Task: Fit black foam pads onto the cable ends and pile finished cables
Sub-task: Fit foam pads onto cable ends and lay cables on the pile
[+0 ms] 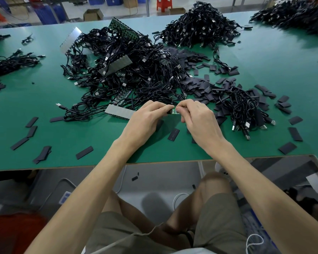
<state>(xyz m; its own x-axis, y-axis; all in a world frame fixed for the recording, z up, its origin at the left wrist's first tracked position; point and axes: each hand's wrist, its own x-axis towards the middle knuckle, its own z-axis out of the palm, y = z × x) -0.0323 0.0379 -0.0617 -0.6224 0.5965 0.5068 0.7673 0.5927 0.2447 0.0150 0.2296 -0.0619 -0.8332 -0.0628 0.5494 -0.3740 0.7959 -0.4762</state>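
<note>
The left hand [145, 118] and the right hand [198, 116] pinch together one small green board [174, 111] on a cable end, just above the table [99, 136]. Beyond them lies a big tangled heap of cables [128, 70], probably unfinished. Loose foam pads [173, 134] lie beneath and right, so much work remains.

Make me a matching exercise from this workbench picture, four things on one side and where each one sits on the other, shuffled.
Things:
1. small green board
2. big cable heap
3. loose foam pad
4. foam scrap

Places:
A. on the floor under the table edge
B. pinched between the left hand and right hand
C. flat on the green table, just nearer than the hands
D. middle of the table, beyond the hands

Pairs: 1-B, 2-D, 3-C, 4-A
</note>
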